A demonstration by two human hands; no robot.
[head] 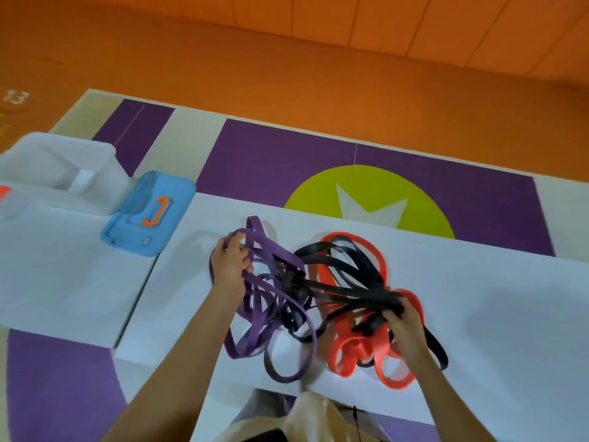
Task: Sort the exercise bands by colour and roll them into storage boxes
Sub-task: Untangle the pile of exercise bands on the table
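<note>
A tangled heap of exercise bands lies on the white table (pixel 478 298). Purple bands (pixel 274 314) make up its left side, black bands (pixel 344 275) cross the middle, and red bands (pixel 360 349) lie on the right. My left hand (pixel 231 263) grips a bunch of purple bands at the heap's left edge. My right hand (pixel 403 323) grips a bundle of black bands over the red ones. The colours are still knotted together where they meet in the middle.
A blue box lid (pixel 149 212) with an orange latch lies at the table's left back. A translucent storage box (pixel 60 167) stands further left. A second white table (pixel 57 282) adjoins on the left across a dark gap. Purple and orange floor surrounds them.
</note>
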